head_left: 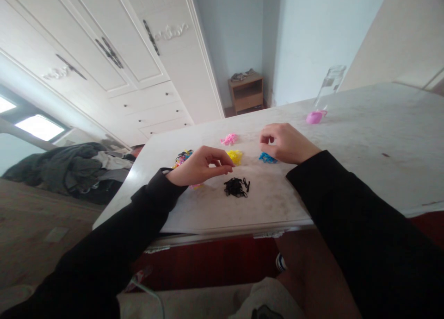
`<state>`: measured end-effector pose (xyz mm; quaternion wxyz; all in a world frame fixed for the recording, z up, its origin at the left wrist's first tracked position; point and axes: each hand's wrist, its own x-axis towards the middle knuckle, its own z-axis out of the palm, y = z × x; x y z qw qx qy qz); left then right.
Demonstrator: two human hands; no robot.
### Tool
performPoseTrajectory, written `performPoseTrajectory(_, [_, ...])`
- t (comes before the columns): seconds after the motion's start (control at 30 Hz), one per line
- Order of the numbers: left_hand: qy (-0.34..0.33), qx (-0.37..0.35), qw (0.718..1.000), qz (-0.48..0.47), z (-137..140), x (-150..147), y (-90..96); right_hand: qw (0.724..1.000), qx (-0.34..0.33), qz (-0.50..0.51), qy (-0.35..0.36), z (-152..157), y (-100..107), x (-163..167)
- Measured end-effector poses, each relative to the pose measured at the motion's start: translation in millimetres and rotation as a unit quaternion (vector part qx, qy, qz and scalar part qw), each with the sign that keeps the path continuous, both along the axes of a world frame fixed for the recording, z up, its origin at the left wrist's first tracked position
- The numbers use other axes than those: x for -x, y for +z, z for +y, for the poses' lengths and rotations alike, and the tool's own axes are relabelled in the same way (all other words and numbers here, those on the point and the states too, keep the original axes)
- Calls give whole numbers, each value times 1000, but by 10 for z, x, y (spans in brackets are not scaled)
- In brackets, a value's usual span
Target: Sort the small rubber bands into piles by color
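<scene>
My left hand [204,165] hovers between the yellow pile of small elastic bands [235,157] and the black pile of bands [236,187], thumb and fingertips brought together in a pinch. Anything between those fingertips is too small to make out. Over the blue pile of bands [267,158] is my right hand [286,143], its fingers curled toward the thumb; what they may hold is hidden. A mixed-colour heap of bands [183,157] lies partly behind my left hand. Farther back sits a pink pile of bands [229,139].
A clear glass bottle [329,85] stands at the back right of the white table [364,171], with a pink object [315,117] close by. Dark clothes [69,171] are heaped left of the table. A small wooden cabinet [246,93] stands beyond it.
</scene>
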<state>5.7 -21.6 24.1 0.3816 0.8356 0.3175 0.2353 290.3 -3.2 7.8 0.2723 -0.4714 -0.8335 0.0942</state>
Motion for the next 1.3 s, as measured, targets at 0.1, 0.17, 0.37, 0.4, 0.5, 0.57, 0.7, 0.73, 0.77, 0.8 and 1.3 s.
performPoseTrajectory(0.1, [11, -3, 1000, -5, 10, 10, -2, 999, 30, -18, 32, 25, -58, 27])
performPoseTrajectory(0.17, [20, -7, 1000, -12, 17, 19, 3, 997, 45, -38, 55, 34, -86, 40])
performPoseTrajectory(0.37, [104, -34, 992, -59, 113, 85, 22, 993, 83, -48, 64, 2, -56, 61])
performPoseTrajectory(0.4, [126, -46, 989, -67, 144, 108, 26, 993, 88, -51, 62, -3, -46, 63])
performPoseTrajectory(0.5, [195, -80, 974, -78, 247, 199, 49, 993, 87, -59, 60, -5, -36, 64])
performPoseTrajectory(0.57, [235, -98, 964, -75, 312, 271, 80, 993, 81, -61, 65, 3, -45, 60])
performPoseTrajectory(0.7, [294, -113, 948, -41, 415, 423, 154, 992, 78, -56, 75, 16, -70, 50])
performPoseTrajectory(0.73, [298, -116, 947, -22, 437, 463, 167, 993, 75, -51, 73, 18, -73, 50])
performPoseTrajectory(0.77, [296, -121, 948, 3, 460, 503, 174, 994, 69, -42, 69, 19, -74, 52])
performPoseTrajectory(0.8, [291, -128, 948, 31, 484, 545, 174, 996, 59, -32, 65, 20, -74, 54])
performPoseTrajectory(1.3, [256, -102, 931, 239, 605, 728, 62, 998, 8, 11, 60, 38, -98, 60])
